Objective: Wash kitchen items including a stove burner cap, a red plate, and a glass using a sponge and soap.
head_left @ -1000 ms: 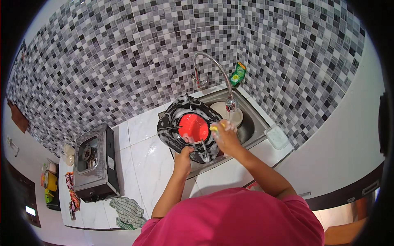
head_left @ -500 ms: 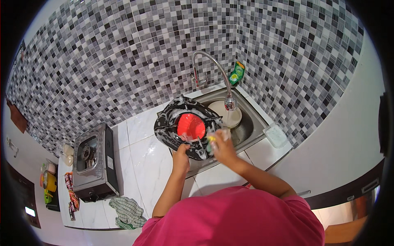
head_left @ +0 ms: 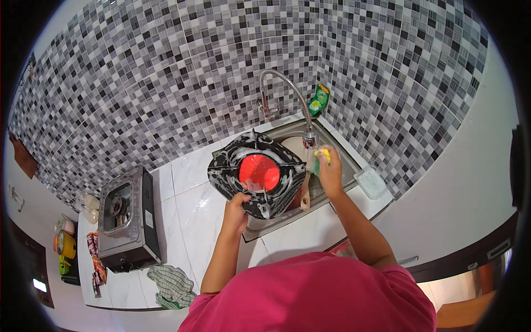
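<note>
Black foamy grate [head_left: 282, 193], squarish, facing up, 1 prong [head_left: 254, 140] toward wall [head_left: 221, 72]

Foamy black grate [head_left: 284, 191]; yellow-green sponge [head_left: 324, 154].

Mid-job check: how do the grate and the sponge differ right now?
Colour: the grate is black with white suds; the sponge is yellow and green.
Size: the grate is far wider than a hand; the sponge is small enough for the fingers to wrap.
Hold: the left hand grips the grate's near edge; the right hand holds the sponge.
Shared: both are hand-held.
</note>
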Demonstrator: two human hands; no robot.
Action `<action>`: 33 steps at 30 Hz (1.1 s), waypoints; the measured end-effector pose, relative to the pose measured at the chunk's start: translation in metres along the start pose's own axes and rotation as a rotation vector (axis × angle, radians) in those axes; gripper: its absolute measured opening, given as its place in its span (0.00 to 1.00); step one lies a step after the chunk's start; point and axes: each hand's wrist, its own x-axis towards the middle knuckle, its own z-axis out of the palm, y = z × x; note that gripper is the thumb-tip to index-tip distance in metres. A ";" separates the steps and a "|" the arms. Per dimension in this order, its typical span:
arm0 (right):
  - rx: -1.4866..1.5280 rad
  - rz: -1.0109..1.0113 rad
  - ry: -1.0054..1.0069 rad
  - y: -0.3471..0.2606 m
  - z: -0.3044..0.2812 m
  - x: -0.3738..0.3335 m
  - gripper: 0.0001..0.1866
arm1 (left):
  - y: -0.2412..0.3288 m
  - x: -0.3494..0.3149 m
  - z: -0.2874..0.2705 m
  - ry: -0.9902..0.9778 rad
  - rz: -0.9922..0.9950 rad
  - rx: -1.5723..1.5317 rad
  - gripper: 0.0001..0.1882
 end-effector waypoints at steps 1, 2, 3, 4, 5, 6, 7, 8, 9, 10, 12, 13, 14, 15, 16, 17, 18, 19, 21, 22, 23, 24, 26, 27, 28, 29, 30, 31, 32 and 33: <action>0.080 0.015 -0.008 -0.007 0.001 0.006 0.09 | 0.000 -0.001 0.003 0.028 0.010 0.073 0.15; 0.080 0.015 -0.006 -0.013 0.003 0.012 0.09 | -0.003 0.001 0.001 0.015 0.057 0.105 0.14; -0.019 -0.096 -0.061 -0.019 0.004 0.017 0.09 | -0.003 0.001 0.002 0.013 0.054 0.108 0.14; -0.118 -0.206 -0.116 -0.023 0.006 0.018 0.10 | -0.002 0.001 0.002 0.012 0.011 0.094 0.14; -0.164 -0.275 -0.231 -0.026 0.009 0.013 0.13 | -0.001 0.001 0.002 0.012 -0.032 0.081 0.14; -0.357 -0.366 -0.370 -0.035 0.007 0.008 0.14 | 0.002 0.001 0.003 0.009 -0.033 0.082 0.14; -0.550 -0.455 -0.509 -0.042 0.003 0.002 0.16 | 0.006 0.000 0.004 -0.020 -0.020 0.111 0.14; -0.612 -0.546 -0.498 -0.032 0.004 -0.004 0.19 | 0.009 -0.002 0.006 -0.049 -0.007 0.139 0.14; -0.613 -0.549 -0.498 -0.028 0.004 -0.005 0.19 | 0.020 -0.011 0.018 -0.053 -0.031 0.199 0.13; -0.568 -0.451 -0.623 -0.025 0.003 -0.005 0.19 | 0.020 -0.008 0.016 -0.054 -0.028 0.197 0.13; -0.507 -0.435 -0.704 -0.020 0.003 -0.008 0.18 | 0.022 0.000 0.007 -0.159 -0.046 0.200 0.13; -0.506 -0.436 -0.705 -0.019 0.004 -0.010 0.18 | 0.027 0.004 0.004 -0.186 -0.087 0.248 0.14; -0.518 -0.392 -0.708 -0.018 0.005 -0.011 0.17 | 0.027 0.009 0.005 -0.177 -0.071 0.263 0.14; -0.531 -0.346 -0.710 -0.016 0.005 -0.012 0.17 | 0.028 0.014 0.010 -0.170 -0.057 0.278 0.15; -0.532 -0.346 -0.709 -0.014 0.007 -0.014 0.17 | 0.026 0.017 0.013 -0.203 -0.007 0.276 0.22; -0.508 -0.275 -0.684 -0.011 0.009 -0.017 0.16 | 0.025 0.017 0.014 -0.291 0.019 0.220 0.27; -0.482 -0.206 -0.657 -0.010 0.011 -0.018 0.16 | 0.023 0.019 0.015 -0.379 0.046 0.165 0.32; -0.450 -0.155 -0.605 -0.012 0.015 -0.022 0.16 | 0.011 0.017 0.025 -0.210 0.126 0.088 0.38; -0.365 -0.051 -0.546 -0.013 0.022 -0.027 0.16 | -0.005 0.007 0.027 -0.363 0.046 0.099 0.39; -0.280 0.054 -0.487 -0.017 0.028 -0.030 0.16 | -0.018 0.010 0.032 -0.229 -0.002 0.255 0.36; -0.325 0.181 -0.469 -0.021 0.035 -0.033 0.17 | -0.029 0.005 0.032 -0.293 0.123 0.405 0.34; -0.220 0.228 -0.462 -0.022 0.039 -0.037 0.17 | -0.039 0.000 0.035 -0.359 0.246 0.555 0.33; -0.058 0.202 -0.416 -0.025 0.046 -0.051 0.17 | -0.052 0.006 0.042 -0.237 0.299 0.502 0.28; -0.095 0.096 -0.391 -0.033 0.050 -0.056 0.17 | -0.054 0.009 0.040 -0.171 0.295 0.562 0.28; -0.132 -0.010 -0.365 -0.040 0.053 -0.059 0.16 | -0.054 0.008 0.038 -0.085 0.267 0.451 0.24; -0.130 0.003 -0.444 -0.047 0.049 -0.061 0.12 | -0.057 0.010 0.028 -0.033 0.296 0.449 0.23; -0.131 0.007 -0.442 -0.049 0.047 -0.061 0.12 | -0.053 0.009 0.028 0.013 0.320 0.449 0.22; -0.114 -0.046 -0.491 -0.048 0.045 -0.061 0.11 | -0.049 0.005 0.027 0.035 0.225 0.417 0.21; -0.097 -0.099 -0.540 -0.047 0.043 -0.061 0.10 | -0.046 0.003 0.028 0.035 0.223 0.420 0.21; -0.096 -0.096 -0.538 -0.045 0.042 -0.061 0.10 | -0.042 0.000 0.029 0.022 0.215 0.403 0.21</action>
